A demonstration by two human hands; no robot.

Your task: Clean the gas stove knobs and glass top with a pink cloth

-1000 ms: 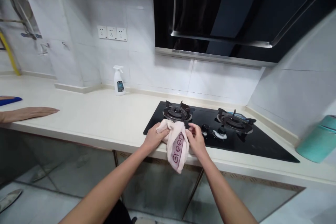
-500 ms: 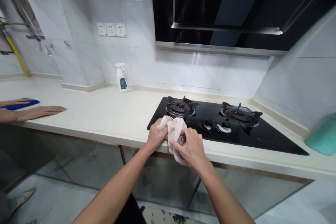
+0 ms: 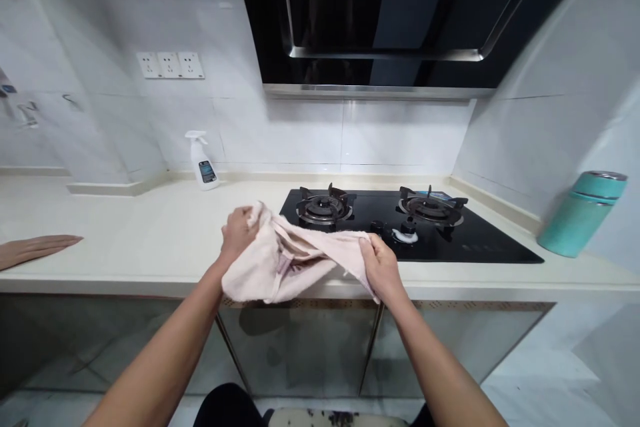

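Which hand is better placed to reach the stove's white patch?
Probably the right hand: it holds one side of the cloth, nearer the white patch on the stove. The left hand holds the other side, farther off.

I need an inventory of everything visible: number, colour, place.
Hob: 1, black, on cream counter
Burners: 2, dark, on hob
Knobs: 2, black, on hob
Flask: 1, teal, right of hob
Spray bottle: 1, white, left of hob
Range hood: 1, black, above hob
Socket plates: 3, white, wall
Cabinet doors: several, grey, below counter
Cloth: 1, pink, front centre
Another person's hand: 1, bare, left counter
Left hand: 1, bare, gripping cloth
Right hand: 1, bare, gripping cloth
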